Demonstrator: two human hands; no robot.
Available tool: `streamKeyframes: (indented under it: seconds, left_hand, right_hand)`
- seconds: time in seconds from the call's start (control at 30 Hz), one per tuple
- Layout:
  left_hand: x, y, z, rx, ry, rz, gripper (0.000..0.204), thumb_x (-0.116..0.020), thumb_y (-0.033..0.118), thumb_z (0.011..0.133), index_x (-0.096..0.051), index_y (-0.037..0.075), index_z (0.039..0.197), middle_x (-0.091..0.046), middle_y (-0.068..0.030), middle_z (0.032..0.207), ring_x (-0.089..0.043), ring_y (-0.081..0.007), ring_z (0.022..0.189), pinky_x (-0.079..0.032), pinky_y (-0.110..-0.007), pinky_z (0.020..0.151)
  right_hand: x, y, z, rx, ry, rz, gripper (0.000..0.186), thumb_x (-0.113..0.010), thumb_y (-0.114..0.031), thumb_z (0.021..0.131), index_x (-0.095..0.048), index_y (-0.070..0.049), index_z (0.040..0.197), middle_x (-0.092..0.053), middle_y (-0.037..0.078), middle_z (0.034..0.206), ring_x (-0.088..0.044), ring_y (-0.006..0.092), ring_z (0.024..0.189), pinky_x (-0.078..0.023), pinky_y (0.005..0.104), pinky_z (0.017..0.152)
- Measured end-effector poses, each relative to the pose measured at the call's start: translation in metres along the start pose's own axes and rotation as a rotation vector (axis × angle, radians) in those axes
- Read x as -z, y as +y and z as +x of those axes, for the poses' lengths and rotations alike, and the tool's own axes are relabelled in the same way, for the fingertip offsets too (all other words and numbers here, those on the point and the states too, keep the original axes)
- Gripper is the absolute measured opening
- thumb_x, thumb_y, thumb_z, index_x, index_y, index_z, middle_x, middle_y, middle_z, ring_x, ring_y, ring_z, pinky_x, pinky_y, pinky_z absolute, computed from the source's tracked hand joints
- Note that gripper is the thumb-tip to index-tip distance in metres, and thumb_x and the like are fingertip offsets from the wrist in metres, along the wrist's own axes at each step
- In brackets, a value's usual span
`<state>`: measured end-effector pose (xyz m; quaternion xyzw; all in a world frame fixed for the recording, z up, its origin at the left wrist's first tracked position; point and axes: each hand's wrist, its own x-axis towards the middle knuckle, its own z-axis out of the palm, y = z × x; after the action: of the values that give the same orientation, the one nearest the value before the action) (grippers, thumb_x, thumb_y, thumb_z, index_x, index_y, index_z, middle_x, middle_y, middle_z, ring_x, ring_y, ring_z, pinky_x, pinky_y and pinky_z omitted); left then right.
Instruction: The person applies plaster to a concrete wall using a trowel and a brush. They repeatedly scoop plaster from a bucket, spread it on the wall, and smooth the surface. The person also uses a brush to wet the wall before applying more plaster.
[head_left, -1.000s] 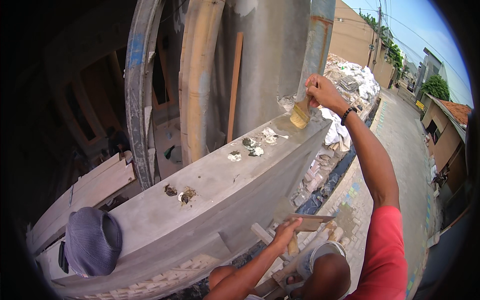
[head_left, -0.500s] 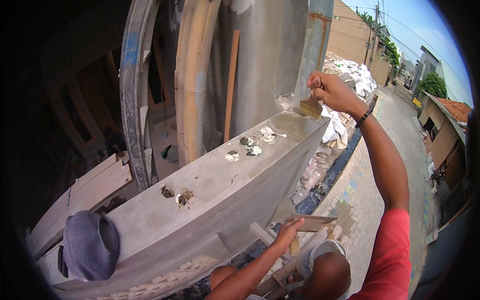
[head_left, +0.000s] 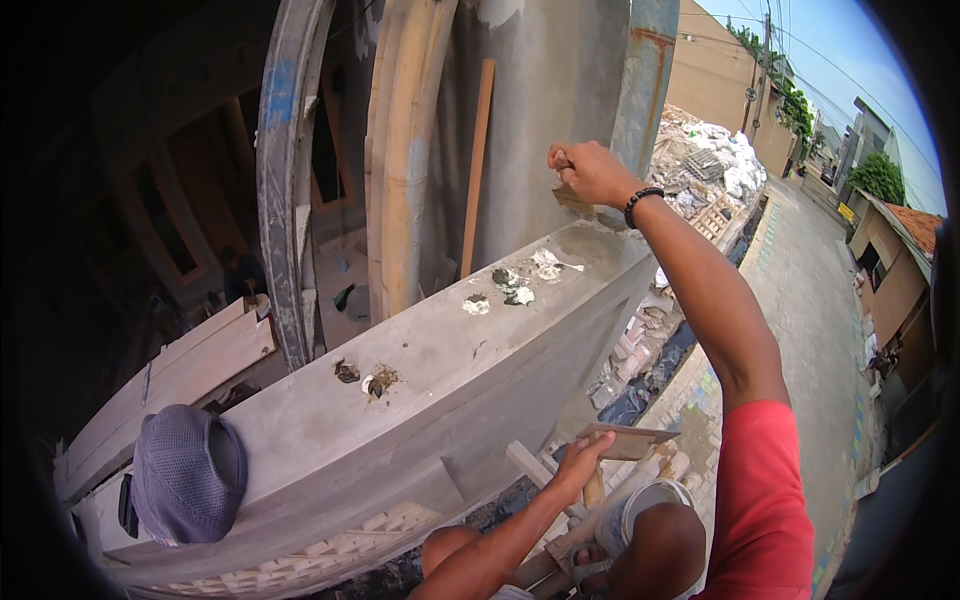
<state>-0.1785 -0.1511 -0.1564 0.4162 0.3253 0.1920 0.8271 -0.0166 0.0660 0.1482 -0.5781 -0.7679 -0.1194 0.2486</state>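
Observation:
My right hand (head_left: 598,175), arm stretched out, is closed around a small flat tool (head_left: 572,199) that looks like a putty knife. Its wide brownish end points down, close to the grey wall and the far end of the concrete ledge (head_left: 430,350). Lower down, my left hand (head_left: 580,466) grips a flat rectangular trowel (head_left: 630,442), held about level beside the ledge's outer face. White and dark patches (head_left: 515,287) spot the ledge top. A paint-stained bucket (head_left: 650,500) stands by my knee.
A grey knitted cap (head_left: 190,475) lies on the ledge's near end, by a dark flat object (head_left: 127,508). A metal post (head_left: 645,90) rises at the far end. Bamboo poles (head_left: 405,170) stand inside. Rubble and white sacks (head_left: 715,160) line the lane (head_left: 800,300). A person (head_left: 240,275) is inside.
My right hand has moved left with its tool, from beside the metal post toward the grey wall. My left hand still holds the trowel. The view has shifted slightly.

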Motion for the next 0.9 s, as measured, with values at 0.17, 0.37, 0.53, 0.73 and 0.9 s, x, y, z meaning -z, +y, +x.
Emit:
streamKeyframes:
  seconds: [0.17, 0.37, 0.53, 0.73, 0.9]
  left_hand:
    - [-0.002, 0.004, -0.006, -0.051, 0.024, -0.014, 0.05, -0.06, 0.043, 0.086, -0.058, 0.002, 0.115, -0.058, -0.0059, 0.105, -0.051, -0.0137, 0.089, -0.042, -0.03, 0.075]
    - [-0.006, 0.009, -0.009, 0.003, 0.012, -0.008, 0.053, -0.061, 0.044, 0.085, -0.058, 0.0, 0.115, -0.058, -0.0068, 0.103, -0.051, -0.0146, 0.086, -0.043, -0.031, 0.074]
    - [0.001, 0.002, -0.003, -0.017, 0.032, -0.003, 0.054, -0.061, 0.045, 0.085, -0.057, 0.0, 0.115, -0.058, -0.008, 0.102, -0.052, -0.0158, 0.082, -0.044, -0.031, 0.072]
    - [0.0, 0.012, -0.007, 0.013, 0.068, -0.018, 0.053, -0.061, 0.043, 0.086, -0.057, 0.0, 0.116, -0.058, -0.0078, 0.103, -0.052, -0.0164, 0.082, -0.044, -0.032, 0.072]
    - [-0.005, 0.0, 0.004, 0.015, 0.048, 0.001, 0.052, -0.062, 0.042, 0.085, -0.057, 0.001, 0.116, -0.058, -0.0071, 0.103, -0.052, -0.0158, 0.084, -0.045, -0.031, 0.073]
  right_hand:
    - [0.023, -0.011, 0.002, -0.022, 0.124, -0.061, 0.014, -0.049, -0.005, 0.079, -0.054, -0.002, 0.092, -0.062, 0.017, 0.076, -0.061, 0.0341, 0.079, -0.047, 0.0395, 0.071]
    - [-0.009, 0.004, -0.019, 0.014, 0.013, 0.068, 0.012, -0.05, -0.005, 0.082, -0.053, -0.001, 0.093, -0.06, 0.012, 0.073, -0.062, 0.0261, 0.074, -0.047, 0.0364, 0.068]
    - [0.017, -0.01, -0.031, -0.116, 0.21, 0.555, 0.011, -0.051, -0.009, 0.088, -0.052, -0.002, 0.096, -0.058, 0.004, 0.075, -0.062, 0.0122, 0.069, -0.05, 0.0263, 0.061]
    - [0.083, 0.025, -0.078, -0.403, 0.368, 0.881, 0.018, -0.052, -0.009, 0.085, -0.047, 0.002, 0.099, -0.056, 0.007, 0.071, -0.061, 0.0143, 0.053, -0.05, 0.0237, 0.047]
    - [0.06, 0.117, -0.121, -0.611, 0.366, 0.809, 0.019, -0.051, -0.01, 0.084, -0.047, 0.002, 0.099, -0.059, 0.011, 0.074, -0.061, 0.0159, 0.052, -0.051, 0.024, 0.044]
